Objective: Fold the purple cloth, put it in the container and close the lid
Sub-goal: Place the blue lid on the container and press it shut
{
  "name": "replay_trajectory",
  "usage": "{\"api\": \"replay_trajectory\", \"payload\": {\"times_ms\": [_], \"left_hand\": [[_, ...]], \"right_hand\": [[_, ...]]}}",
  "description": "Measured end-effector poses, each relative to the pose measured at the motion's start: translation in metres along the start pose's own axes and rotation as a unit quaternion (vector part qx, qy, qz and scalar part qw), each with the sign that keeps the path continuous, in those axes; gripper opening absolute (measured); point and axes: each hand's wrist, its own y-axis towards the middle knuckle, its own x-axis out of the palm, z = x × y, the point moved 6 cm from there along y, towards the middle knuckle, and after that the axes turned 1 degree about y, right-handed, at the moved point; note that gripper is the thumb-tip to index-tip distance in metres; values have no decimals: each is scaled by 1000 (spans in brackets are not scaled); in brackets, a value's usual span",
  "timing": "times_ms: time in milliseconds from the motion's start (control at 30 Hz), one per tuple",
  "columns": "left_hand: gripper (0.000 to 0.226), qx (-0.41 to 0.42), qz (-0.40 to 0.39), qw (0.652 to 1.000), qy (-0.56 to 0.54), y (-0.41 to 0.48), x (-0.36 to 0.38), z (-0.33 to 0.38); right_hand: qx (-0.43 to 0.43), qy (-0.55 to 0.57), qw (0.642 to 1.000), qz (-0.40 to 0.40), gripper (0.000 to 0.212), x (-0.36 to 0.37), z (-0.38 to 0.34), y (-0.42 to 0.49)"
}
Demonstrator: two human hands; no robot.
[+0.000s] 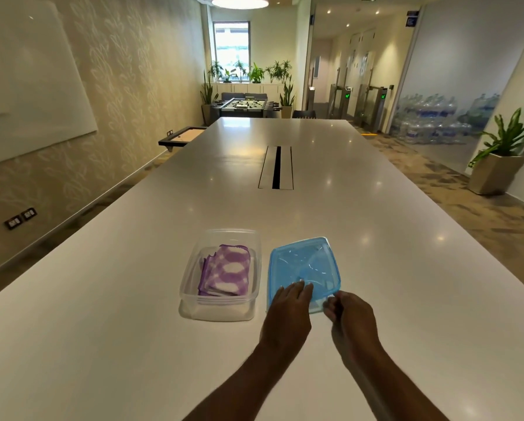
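The purple and white cloth [226, 270] lies folded inside the clear plastic container [194, 305], which stands open on the white table. Just to its right the translucent blue lid [303, 262] lies on the table, apart from the container. My left hand [288, 311] rests flat on the lid's near edge, fingers extended over it. My right hand [350, 317] pinches the lid's near right corner with curled fingers.
The long white table [285, 208] stretches ahead, with a cable slot [276, 167] in its middle. A whiteboard hangs on the left wall. Potted plants, stacked water bottles and a foosball table stand beyond the table.
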Motion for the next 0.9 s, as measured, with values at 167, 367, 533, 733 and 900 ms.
{"api": "replay_trajectory", "payload": {"times_ms": [167,367,533,733,900], "left_hand": [[43,-69,-1,979,-193,8,-22,13],[51,-178,62,934,-304,8,-47,18],[62,-180,145,909,-346,11,-81,6],[31,-180,215,929,-241,15,-149,-46],[43,-180,168,966,-82,-3,-178,-100]], "right_hand": [[174,150,968,-103,28,31,18,-7],[281,279,893,-216,32,76,25,-28],[206,172,936,-228,39,86,12,-14],[26,-83,983,-161,15,93,-8,1],[-90,-225,952,-187,26,126,-28,-8]]}}
